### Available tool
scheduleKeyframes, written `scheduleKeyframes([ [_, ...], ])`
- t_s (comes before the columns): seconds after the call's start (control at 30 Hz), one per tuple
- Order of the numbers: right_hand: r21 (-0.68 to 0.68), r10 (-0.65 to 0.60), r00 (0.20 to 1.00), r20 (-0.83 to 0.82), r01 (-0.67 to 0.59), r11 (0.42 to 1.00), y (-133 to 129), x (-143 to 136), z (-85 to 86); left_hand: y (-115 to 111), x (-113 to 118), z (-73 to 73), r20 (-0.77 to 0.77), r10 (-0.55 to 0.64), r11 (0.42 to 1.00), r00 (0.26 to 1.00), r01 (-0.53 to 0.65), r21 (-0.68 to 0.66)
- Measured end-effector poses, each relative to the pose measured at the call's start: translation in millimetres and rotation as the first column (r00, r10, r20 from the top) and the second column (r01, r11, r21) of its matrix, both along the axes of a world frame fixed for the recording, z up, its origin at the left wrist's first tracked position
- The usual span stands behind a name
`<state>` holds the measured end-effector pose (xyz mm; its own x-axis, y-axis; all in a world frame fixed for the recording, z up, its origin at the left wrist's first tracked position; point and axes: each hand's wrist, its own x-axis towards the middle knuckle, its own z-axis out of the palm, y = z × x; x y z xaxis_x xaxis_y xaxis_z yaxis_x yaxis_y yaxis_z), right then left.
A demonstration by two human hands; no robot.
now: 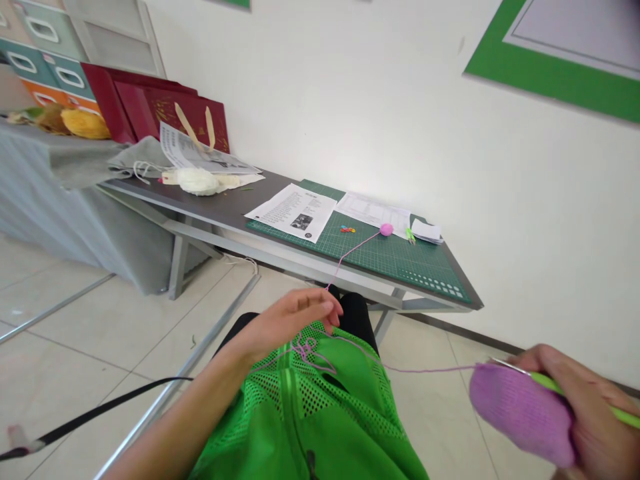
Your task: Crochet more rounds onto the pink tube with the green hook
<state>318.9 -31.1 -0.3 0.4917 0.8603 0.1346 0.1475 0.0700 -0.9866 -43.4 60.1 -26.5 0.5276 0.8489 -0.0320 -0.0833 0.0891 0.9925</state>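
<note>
My right hand (585, 407) is closed around a purple crocheted piece (520, 410) and a green-handled crochet hook (550, 383) at the far right. From the piece a strand of purple yarn (425, 371) runs left to my lap, where loose loops (307, 350) lie on the green mesh garment. My left hand (313, 310) is over the lap with its fingers curled together at the yarn; whether they pinch the strand is hard to make out. Another length leads up to a small pink yarn ball (387, 229) on the green cutting mat (370, 253).
On the table (225, 207) are printed sheets (295, 212), coloured clips (347, 229), small green scissors (411, 235), white cards (426, 231) and a white yarn ball (197, 181). Dark red bags (145, 107) and drawers (50, 30) stand at the left. The table's front edge lies beyond my knees.
</note>
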Motion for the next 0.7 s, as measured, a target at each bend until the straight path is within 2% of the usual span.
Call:
scheduleKeyframes([
  [0.07,-0.078,0.083,0.996,-0.016,-0.084,0.993,-0.2,-18.4,2.0,-15.7,10.2,0.8,0.117,-0.242,0.965,0.963,0.252,-0.078],
  [0.1,-0.105,0.115,0.993,-0.028,-0.117,0.988,-0.5,-29.7,2.8,-22.7,16.5,-1.0,0.186,-0.309,0.938,0.933,0.332,-0.102],
  [0.17,-0.134,0.176,0.983,-0.06,-0.182,0.974,-1.5,-56.2,4.4,-33.8,30.7,-7.6,0.318,-0.332,0.909,0.888,0.392,-0.144],
  [0.23,-0.146,0.312,0.94,-0.14,-0.331,0.932,-2.5,-85.5,5.7,-40.8,45.0,-14.6,0.444,-0.252,0.91,0.86,0.367,-0.195],
  [0.33,-0.096,0.389,0.907,-0.162,-0.407,0.908,-2.6,-124.1,5.5,-44.9,58.3,-17.6,0.603,-0.08,0.905,0.794,0.311,-0.29],
  [0.5,0.004,0.422,0.893,-0.154,-0.426,0.904,-2.1,-153.5,1.1,-39.7,49.8,-1.7,0.732,0.209,0.874,0.648,0.213,-0.437],
  [0.6,0.017,0.421,0.896,-0.144,-0.423,0.906,-5.0,-159.7,2.5,-35.5,39.2,8.1,0.746,0.282,0.879,0.603,0.15,-0.453],
  [0.7,-0.006,0.404,0.906,-0.127,-0.408,0.913,-6.8,-161.2,5.3,-35.1,30.2,11.6,0.731,0.268,0.907,0.627,0.092,-0.411],
])
